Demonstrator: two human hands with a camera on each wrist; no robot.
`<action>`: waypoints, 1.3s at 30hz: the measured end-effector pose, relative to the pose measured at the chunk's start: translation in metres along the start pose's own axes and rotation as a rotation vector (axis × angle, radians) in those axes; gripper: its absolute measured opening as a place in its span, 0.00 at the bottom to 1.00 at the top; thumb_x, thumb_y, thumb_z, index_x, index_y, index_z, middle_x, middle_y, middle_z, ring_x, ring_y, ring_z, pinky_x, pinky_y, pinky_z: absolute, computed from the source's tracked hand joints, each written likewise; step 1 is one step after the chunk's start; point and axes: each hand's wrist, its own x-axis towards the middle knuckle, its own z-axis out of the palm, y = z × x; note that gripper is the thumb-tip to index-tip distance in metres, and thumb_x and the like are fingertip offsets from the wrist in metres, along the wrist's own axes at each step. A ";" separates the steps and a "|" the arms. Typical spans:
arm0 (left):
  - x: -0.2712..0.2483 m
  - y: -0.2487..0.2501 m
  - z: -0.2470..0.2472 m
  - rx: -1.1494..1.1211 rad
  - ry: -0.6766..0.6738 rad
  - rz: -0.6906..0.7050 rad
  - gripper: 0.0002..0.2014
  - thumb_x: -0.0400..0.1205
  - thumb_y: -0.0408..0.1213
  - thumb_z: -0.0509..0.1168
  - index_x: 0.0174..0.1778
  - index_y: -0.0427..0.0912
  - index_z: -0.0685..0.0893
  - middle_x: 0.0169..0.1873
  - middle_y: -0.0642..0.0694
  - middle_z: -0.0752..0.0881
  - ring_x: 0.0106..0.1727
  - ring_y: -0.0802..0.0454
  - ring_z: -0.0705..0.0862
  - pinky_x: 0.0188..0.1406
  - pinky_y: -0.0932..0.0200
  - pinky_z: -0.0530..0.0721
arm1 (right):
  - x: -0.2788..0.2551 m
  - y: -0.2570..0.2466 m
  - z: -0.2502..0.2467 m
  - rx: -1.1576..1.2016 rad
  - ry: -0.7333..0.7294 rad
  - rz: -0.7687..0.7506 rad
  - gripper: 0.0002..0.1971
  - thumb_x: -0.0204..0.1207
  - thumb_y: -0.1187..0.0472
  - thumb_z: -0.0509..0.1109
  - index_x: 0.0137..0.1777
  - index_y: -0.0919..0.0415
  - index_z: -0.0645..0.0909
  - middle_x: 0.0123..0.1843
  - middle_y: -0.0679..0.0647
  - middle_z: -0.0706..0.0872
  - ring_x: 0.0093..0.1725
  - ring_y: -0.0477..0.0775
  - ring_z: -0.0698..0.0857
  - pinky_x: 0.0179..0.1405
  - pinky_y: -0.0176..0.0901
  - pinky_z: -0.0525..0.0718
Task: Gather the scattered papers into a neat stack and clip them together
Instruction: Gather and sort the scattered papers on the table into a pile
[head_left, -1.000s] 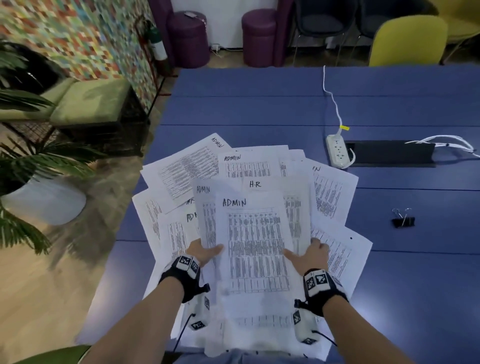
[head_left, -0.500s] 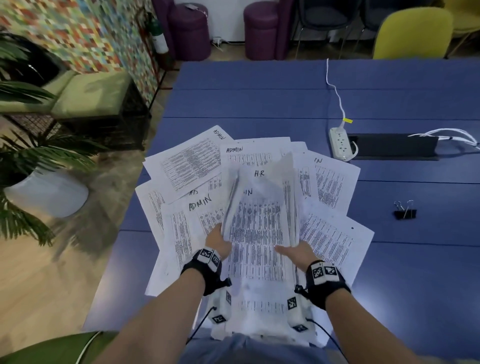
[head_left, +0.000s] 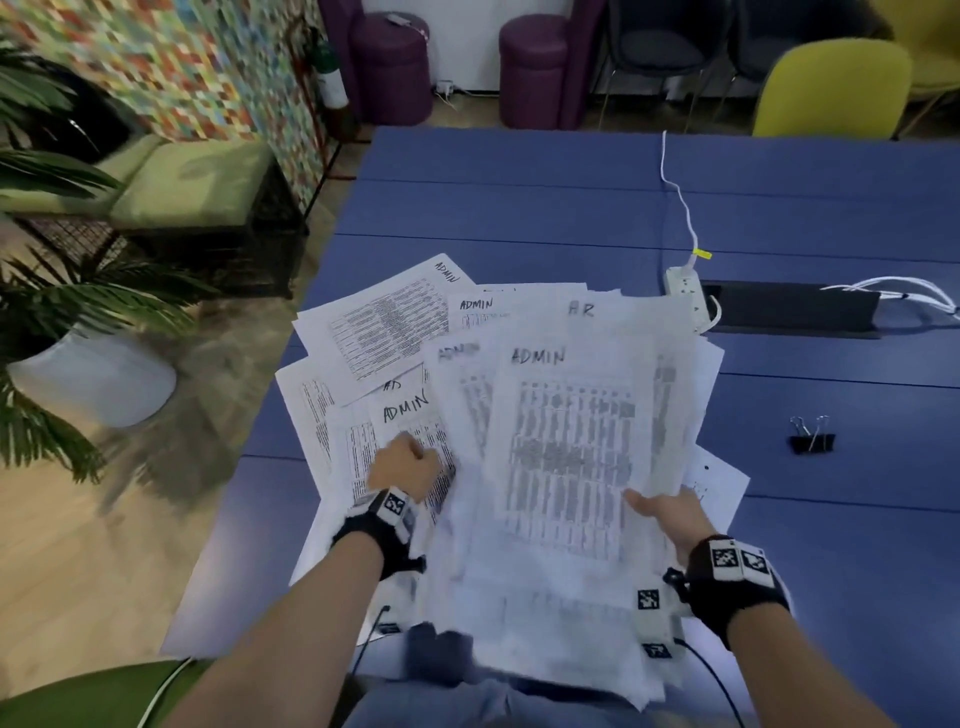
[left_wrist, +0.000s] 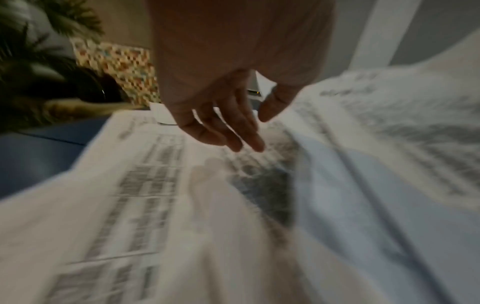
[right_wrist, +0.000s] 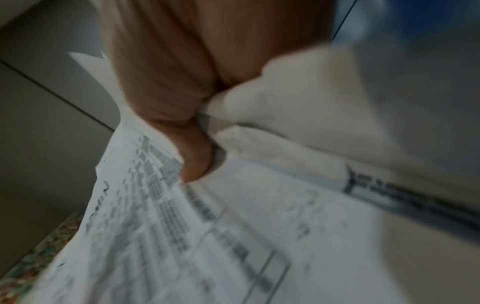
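Note:
White printed sheets marked ADMIN and HR lie fanned out on the blue table (head_left: 519, 208). My right hand (head_left: 662, 512) grips a loose bundle of papers (head_left: 566, 441) at its right edge, raised off the table. In the right wrist view its thumb (right_wrist: 193, 162) presses on top of the sheets and the fingers are hidden beneath. My left hand (head_left: 408, 462) hovers over the scattered sheets (head_left: 384, 332) to the left, holding nothing, and the left wrist view shows the left hand (left_wrist: 255, 131) with relaxed fingers just above a sheet. A black binder clip (head_left: 811, 439) lies to the right.
A white power strip (head_left: 688, 296) with its cord and a black cable tray (head_left: 795, 312) sit behind the papers. Some sheets overhang the table's left and near edges. Yellow chair (head_left: 831, 88) beyond the far edge; potted plant (head_left: 78, 332) on the floor to the left.
Both hands were holding the bundle. My left hand has let go and moved left over the loose sheets; my right hand has carried the bundle to the right.

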 end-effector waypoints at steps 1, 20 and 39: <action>0.006 -0.012 -0.004 0.002 0.025 -0.082 0.12 0.79 0.41 0.62 0.54 0.39 0.76 0.46 0.44 0.83 0.44 0.46 0.81 0.39 0.57 0.78 | 0.000 -0.004 -0.005 0.003 0.060 -0.004 0.29 0.76 0.66 0.72 0.73 0.75 0.66 0.68 0.65 0.77 0.69 0.66 0.75 0.66 0.56 0.72; -0.004 -0.009 0.021 -0.138 -0.063 -0.101 0.21 0.80 0.36 0.67 0.66 0.30 0.73 0.55 0.37 0.82 0.53 0.42 0.81 0.52 0.53 0.81 | 0.019 0.026 0.004 -0.314 0.182 0.101 0.35 0.75 0.60 0.72 0.79 0.70 0.62 0.75 0.69 0.73 0.71 0.71 0.74 0.68 0.55 0.75; -0.034 0.003 -0.059 0.325 0.277 0.352 0.11 0.82 0.38 0.59 0.57 0.39 0.70 0.35 0.43 0.79 0.43 0.35 0.84 0.35 0.51 0.73 | 0.027 0.032 0.000 -0.356 0.165 0.100 0.35 0.73 0.61 0.72 0.78 0.72 0.64 0.73 0.70 0.74 0.69 0.71 0.76 0.66 0.57 0.77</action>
